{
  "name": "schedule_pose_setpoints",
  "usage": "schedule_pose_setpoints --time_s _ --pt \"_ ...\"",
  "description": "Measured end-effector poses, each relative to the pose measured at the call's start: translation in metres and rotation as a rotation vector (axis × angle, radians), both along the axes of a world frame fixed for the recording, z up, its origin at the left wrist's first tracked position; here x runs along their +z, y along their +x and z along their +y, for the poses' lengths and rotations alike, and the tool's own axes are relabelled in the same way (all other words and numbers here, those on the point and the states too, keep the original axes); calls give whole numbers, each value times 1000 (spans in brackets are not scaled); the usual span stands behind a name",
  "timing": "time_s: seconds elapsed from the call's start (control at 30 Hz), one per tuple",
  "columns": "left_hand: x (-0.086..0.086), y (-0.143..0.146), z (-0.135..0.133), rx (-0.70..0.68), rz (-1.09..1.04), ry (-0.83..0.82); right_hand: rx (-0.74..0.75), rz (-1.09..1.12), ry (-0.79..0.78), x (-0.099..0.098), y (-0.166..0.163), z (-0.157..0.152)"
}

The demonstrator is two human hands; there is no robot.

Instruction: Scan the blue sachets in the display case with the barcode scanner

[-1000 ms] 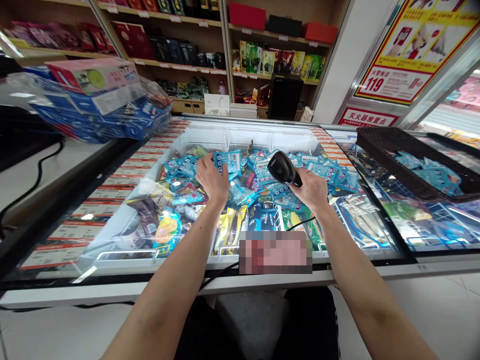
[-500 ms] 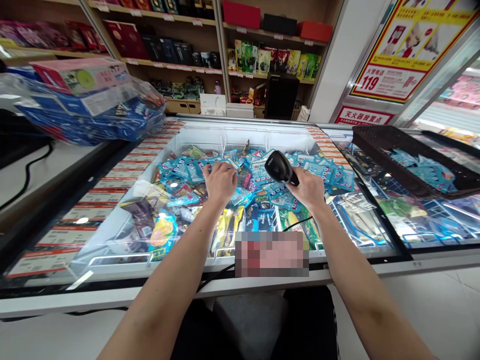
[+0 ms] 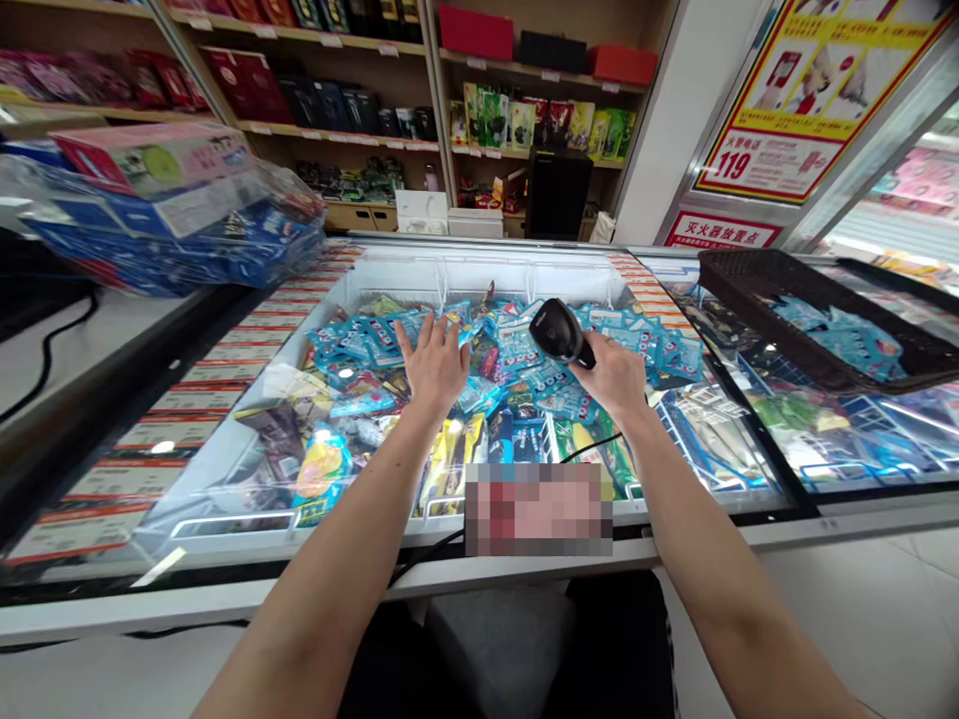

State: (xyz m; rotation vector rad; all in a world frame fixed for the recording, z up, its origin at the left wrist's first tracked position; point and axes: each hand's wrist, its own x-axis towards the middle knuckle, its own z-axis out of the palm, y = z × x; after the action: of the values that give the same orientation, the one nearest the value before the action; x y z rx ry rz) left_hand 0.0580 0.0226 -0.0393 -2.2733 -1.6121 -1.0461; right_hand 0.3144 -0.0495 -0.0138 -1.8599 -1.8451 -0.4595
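My left hand (image 3: 436, 367) is open, its fingers spread flat over small light-blue packets (image 3: 360, 343). Whether its palm presses on them is hidden. My right hand (image 3: 615, 377) grips the handle of a black barcode scanner (image 3: 555, 332), whose head points up and to the left. A black cable (image 3: 591, 446) runs below that hand. More blue packets (image 3: 678, 354) lie spread under and beside the scanner. They rest on the glass top of a chest freezer (image 3: 202, 494), with colourful wrapped goods visible beneath.
At right stands a dark brown basket (image 3: 730, 283) with blue packets inside. Plastic-wrapped boxes (image 3: 180, 215) are stacked at left. Price labels (image 3: 187, 399) line the freezer's left side. A blurred-out patch (image 3: 539, 509) covers something at the front edge. Stocked shelves (image 3: 337, 130) stand behind.
My left hand's fingers have gone from curled to stretched out and spread. My right hand keeps the scanner in nearly the same place.
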Motion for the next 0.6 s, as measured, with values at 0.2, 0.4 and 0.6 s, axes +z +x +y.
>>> schedule_pose_setpoints --time_s 0.2,0.4,0.6 --pt "8 8 -9 -23 151 -32 14 4 -17 4 -2 -2" --pt "6 14 -6 57 123 -133 38 3 -29 4 -3 -3" --pt "8 29 -2 59 -4 -306 57 -14 -25 1 -2 -2"
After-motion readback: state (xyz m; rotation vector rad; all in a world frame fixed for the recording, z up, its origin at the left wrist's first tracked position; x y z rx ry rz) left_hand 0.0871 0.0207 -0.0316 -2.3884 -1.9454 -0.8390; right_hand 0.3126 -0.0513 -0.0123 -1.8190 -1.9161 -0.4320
